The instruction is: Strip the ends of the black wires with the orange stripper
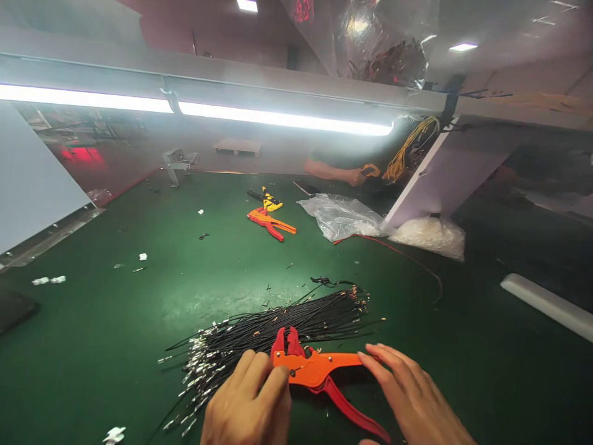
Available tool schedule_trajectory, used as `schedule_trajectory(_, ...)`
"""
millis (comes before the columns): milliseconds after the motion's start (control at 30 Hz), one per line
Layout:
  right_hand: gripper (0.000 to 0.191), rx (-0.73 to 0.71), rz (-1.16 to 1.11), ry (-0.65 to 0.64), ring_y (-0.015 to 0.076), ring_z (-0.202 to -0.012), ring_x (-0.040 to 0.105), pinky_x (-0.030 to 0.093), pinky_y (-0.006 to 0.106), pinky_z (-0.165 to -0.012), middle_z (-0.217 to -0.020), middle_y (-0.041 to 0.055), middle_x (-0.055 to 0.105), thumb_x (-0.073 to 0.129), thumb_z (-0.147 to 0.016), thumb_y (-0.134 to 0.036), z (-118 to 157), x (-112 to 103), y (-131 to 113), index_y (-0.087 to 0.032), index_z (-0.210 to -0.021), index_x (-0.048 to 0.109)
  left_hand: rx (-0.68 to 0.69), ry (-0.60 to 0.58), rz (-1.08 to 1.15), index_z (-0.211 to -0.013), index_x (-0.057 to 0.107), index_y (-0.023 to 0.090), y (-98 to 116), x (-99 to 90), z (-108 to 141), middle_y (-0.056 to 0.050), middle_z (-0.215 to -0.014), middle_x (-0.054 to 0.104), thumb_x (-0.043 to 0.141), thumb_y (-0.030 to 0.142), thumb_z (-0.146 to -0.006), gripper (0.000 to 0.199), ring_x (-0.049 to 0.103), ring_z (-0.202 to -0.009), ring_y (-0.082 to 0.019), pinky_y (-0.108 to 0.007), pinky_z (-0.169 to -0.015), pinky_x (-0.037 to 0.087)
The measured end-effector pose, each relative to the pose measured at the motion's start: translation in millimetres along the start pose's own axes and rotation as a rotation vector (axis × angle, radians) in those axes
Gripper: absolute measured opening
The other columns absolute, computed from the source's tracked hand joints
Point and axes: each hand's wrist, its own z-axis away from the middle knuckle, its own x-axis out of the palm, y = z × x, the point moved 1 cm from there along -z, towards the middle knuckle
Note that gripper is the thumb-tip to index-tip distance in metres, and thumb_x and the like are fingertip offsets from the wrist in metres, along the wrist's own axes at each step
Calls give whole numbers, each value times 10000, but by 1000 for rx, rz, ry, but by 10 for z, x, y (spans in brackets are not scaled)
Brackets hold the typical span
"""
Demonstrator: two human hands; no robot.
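Handling the orange-and-red, long-handled wire stripper (308,372) seems in hand, near centre beside thin black wires (296,320), the curled left hand (250,398) at its head, grip unclear, the loosely open right hand (414,395) touching its orange handle (346,359), where squeezing would call for wrapping the red handle (354,413) too.

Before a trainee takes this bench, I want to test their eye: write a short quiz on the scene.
1. True or false: the right hand touches the orange handle of the nearer wire stripper.
2. Which end of the black wire bundle carries silvery terminals: (a) left, (b) right, (c) neither?
3. What colours is the hand tool beyond the farther wire stripper?

Key: 1 true; 2 a; 3 yellow and black.
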Motion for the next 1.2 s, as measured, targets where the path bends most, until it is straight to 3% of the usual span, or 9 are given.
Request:
schedule_trajectory(67,795,-116,51,40,413,-1041,738,690,515,-743,-1184,261,723,776,-736,-528,-215,24,-87,-90,-1341,501,1,4,5,-880,582,197,-11,-1,3,5,-702,529,515,21,-895,188,506,-618,-139,-223,-533,454)
schedule_trajectory(200,783,-116,20,-21,414,-963,753,682,522,-759,-1113,268,751,874,-616,-436,-396,59,-172,-19,-1236,637,7,22,5,-958,594,190,-37,-6,-4,14,-712,573,489,52,-924,177,569,-579,-120,-199,-500,477)
schedule_trajectory(400,644,-46,-151,-355,401,-1032,691,619,579,-863,-1206,229,695,754,-779,-331,-523,-82,-99,-53,-1339,601,9,94,70,-1019,615,174,-40,-31,-22,33,-670,617,514,52,-925,184,608,-540,-94,-174,-510,482)
schedule_trajectory(567,271,228,-776,-546,264,-1022,630,513,428,-941,-1119,62,675,520,-962,-351,-736,-362,81,-265,-1189,639,-145,198,81,-1046,634,162,-2,-49,0,12,-716,638,557,70,-924,171,609,-590,-101,-203,-573,488)
schedule_trajectory(733,461,466,-1941,-508,255,-1015,670,496,377,-934,-1071,96,731,566,-928,-550,-714,-157,32,-168,-1146,705,-184,204,83,-1065,639,163,-19,-64,11,17,-707,598,572,64,-916,191,562,-597,-105,-218,-575,457)
schedule_trajectory(833,492,465,-2304,-525,266,-976,714,532,428,-907,-1105,168,739,588,-936,-503,-629,45,-155,-112,-1217,692,-176,193,75,-1053,642,166,-15,-67,0,27,-684,575,587,63,-912,183,543,-585,-107,-226,-560,432)
schedule_trajectory(1000,483,402,-2329,-565,189,-1007,700,538,327,-899,-1144,95,713,797,-834,-374,-568,209,-372,-193,-1262,665,-195,188,84,-1009,640,176,40,-84,-27,29,-676,594,592,63,-910,158,529,-569,-114,-239,-547,414)
schedule_trajectory(1100,491,260,-2210,-609,157,-930,699,508,244,-823,-1101,109,729,757,-861,-415,-569,245,-413,-175,-1277,655,-212,164,48,-863,591,202,66,-124,-42,48,-619,529,605,59,-886,146,479,-529,-120,-255,-499,368)
schedule_trajectory(1200,540,203,-2096,-631,186,-877,685,495,280,-810,-1037,118,722,722,-849,-509,-572,257,-457,-148,-1245,655,-195,133,3,-775,540,219,83,-174,-60,56,-590,492,605,57,-873,200,455,-511,-124,-270,-482,346)
